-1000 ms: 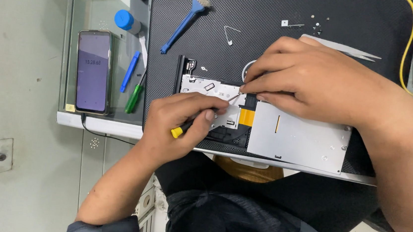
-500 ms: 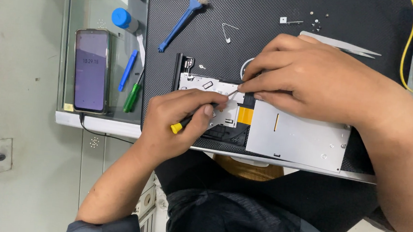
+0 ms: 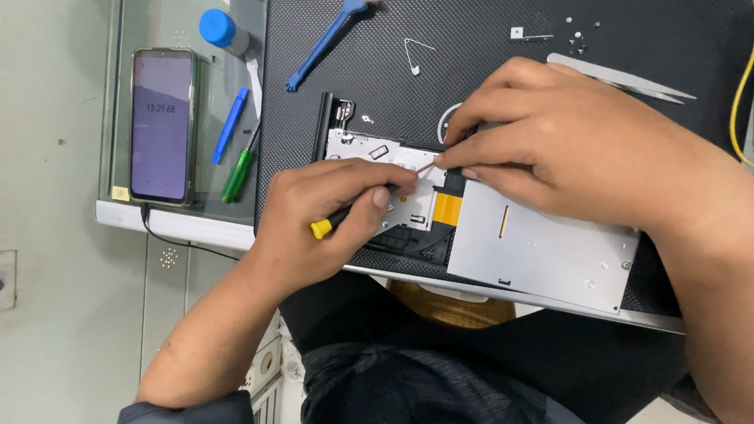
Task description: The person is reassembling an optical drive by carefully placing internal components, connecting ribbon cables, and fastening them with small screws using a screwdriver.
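Glass bench (image 3: 168, 212) carried a phone (image 3: 161, 124) at left; centre-frame, the left hand (image 3: 322, 212) pinched a small screwdriver (image 3: 369, 204) onto the silver optical drive (image 3: 485, 221), which the right hand's (image 3: 573, 156) pressed-together fingertips steadied atop the laptop (image 3: 499, 68).

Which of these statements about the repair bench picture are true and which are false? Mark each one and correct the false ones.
1. The left hand holds a small screwdriver with a yellow end. True.
2. The right hand rests flat on the phone. False: it presses on the silver optical drive, fingertips beside the screwdriver's tip.
3. The phone lies to the left of the black laptop, screen lit. True.
4. The blue brush is held in the left hand. False: it lies loose on the laptop.
5. The metal tweezers lie on the laptop above the right hand. True.
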